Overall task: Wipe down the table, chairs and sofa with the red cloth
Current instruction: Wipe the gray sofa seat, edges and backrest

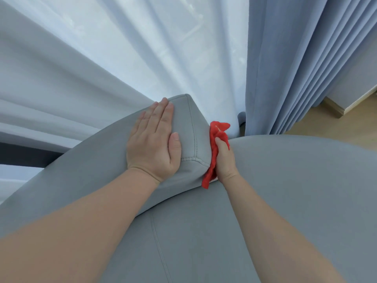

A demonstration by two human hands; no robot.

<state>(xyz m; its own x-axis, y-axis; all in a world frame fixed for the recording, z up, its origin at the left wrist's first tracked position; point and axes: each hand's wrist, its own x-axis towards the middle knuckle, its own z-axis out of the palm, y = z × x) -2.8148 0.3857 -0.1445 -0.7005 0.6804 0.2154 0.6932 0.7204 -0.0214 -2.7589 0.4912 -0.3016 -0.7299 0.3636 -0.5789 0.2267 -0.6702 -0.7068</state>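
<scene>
Left hand [154, 139]: flat, fingers spread together, palm down on the sofa cushion [195, 127].
Right hand [225, 160]: grip clamped on the red cloth [215, 144].
Red cloth: pressed against the cushion's stitched end face, above the sofa [285, 190] seat.
Background: white sheer and blue curtains [285, 58].
</scene>
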